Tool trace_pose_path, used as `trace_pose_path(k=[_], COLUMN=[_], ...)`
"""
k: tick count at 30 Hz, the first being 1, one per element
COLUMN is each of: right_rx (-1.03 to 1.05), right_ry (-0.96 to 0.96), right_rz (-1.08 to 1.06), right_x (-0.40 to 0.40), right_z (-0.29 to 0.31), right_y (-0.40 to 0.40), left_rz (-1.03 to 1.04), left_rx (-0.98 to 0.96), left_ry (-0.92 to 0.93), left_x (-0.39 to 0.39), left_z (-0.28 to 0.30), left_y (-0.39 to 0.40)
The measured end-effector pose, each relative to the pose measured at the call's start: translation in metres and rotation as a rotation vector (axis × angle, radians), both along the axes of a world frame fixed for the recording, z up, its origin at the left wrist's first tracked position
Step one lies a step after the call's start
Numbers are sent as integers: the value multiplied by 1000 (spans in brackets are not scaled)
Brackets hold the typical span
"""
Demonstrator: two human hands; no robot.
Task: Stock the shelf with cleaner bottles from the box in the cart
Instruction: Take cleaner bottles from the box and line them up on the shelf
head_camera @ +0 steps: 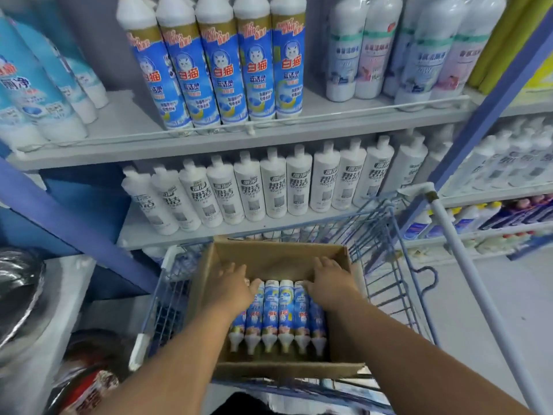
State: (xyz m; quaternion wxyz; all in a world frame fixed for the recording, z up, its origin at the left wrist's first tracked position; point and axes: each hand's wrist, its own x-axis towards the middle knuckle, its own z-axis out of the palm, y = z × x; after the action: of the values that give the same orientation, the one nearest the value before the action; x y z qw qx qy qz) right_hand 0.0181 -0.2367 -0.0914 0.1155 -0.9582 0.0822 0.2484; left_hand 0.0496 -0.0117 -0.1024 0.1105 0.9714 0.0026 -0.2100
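Blue-labelled white plastic cleaner bottles (285,313) lay side by side in a single row inside the open brown cardboard box (278,259), which sat in the blue wire shopping cart (389,250), their tapered caps pointing toward the person. Both bare hands reached into the box: the left hand (229,290) rested flat on the bottles at the row's left end and the right hand (327,281) on those at its right end, fingers loosely spread, gripping nothing. Beyond the cart, the grey metal shelf (209,145) carried five upright matching bottles (221,67).
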Motion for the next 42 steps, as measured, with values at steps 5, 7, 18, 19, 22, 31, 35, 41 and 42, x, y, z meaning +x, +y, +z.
trace_pose_path(k=[5,7,18,19,22,31,35,41,42], right_rx=[93,148,557,668,632,892,986,1140,1132], right_ry=[221,290,473,577,581,628,611,694,688], right_rz=[-161,-254,-249,-390,-578,-1242,-1292,-1373,-1376], right_x=[-3,-6,-1,3,-2,-1,3,11,11], right_z=[-56,-78,-221,-224,-276,-387,-364,-333,-331], right_y=[35,53,133,136,149,179,185,170,171], left_rz=[226,314,740,791,911,1119,1062,1074,1065], left_rx=[-177,-281,-319,-321,-350,-411,-435,-447,-433], left_ry=[205,295,402,398,372,376,382,427,420], left_x=[7,3,6,7,5,4,3,2,4], left_z=[-95,-116,-219,-233,-270,-350,-368,-347,-341], left_y=[19,25,44,45,43,44,52,58,58])
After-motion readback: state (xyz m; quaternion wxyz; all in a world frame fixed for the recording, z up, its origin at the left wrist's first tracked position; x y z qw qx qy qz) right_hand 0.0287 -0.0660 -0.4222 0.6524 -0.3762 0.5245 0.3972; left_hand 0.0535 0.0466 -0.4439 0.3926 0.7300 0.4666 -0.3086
